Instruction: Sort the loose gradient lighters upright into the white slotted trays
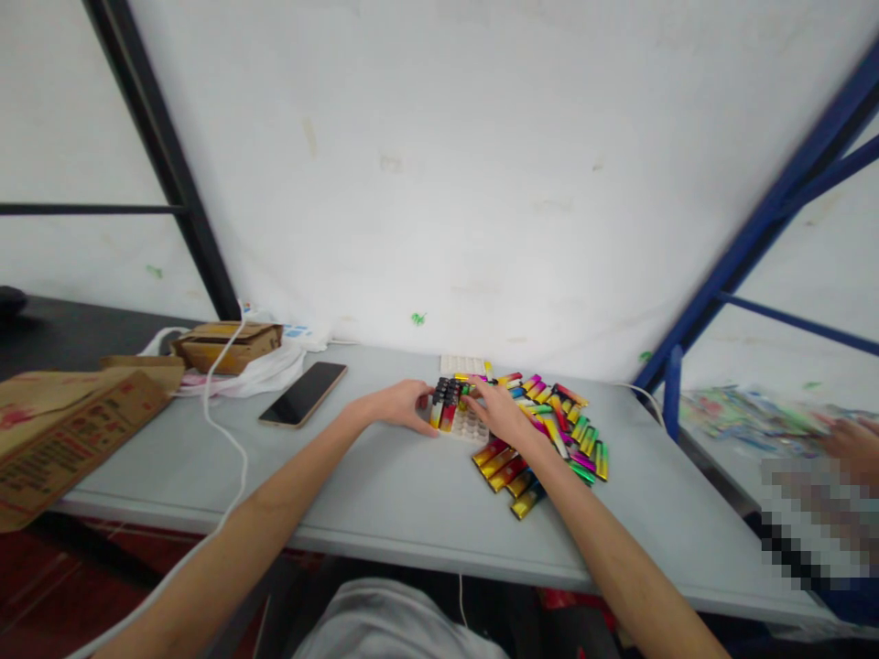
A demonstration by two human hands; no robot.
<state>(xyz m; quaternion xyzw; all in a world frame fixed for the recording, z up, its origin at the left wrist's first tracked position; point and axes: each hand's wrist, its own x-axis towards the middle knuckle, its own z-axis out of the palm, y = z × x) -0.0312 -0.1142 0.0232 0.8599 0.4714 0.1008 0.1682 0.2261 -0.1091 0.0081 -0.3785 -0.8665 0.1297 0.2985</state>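
Gray shirt (pixel 405 624) nearest; beyond, standing lighters (pixel 447 403) in white tray (pixel 471 426), long axes vertical, black tops up. Left hand (pixel 399 405), thumb and fingers parted, at their left; right hand (pixel 498 408) at their right, can't tell if gripping. Loose lighters (pixel 555 436) lie rightward, axes mixed.

"Home or workshop?"

"Looks like a workshop, judging by the blue metal frame (pixel 755 232) beside a grey worktable (pixel 385 485) against a scuffed white wall (pixel 481 183)."

"Any other signs?"

"Yes: heaped lighters (pixel 555 435) beside a moulded tray (pixel 469 426), and, at far right, another person's hand (pixel 848 444) above a second work surface (pixel 732 467)."
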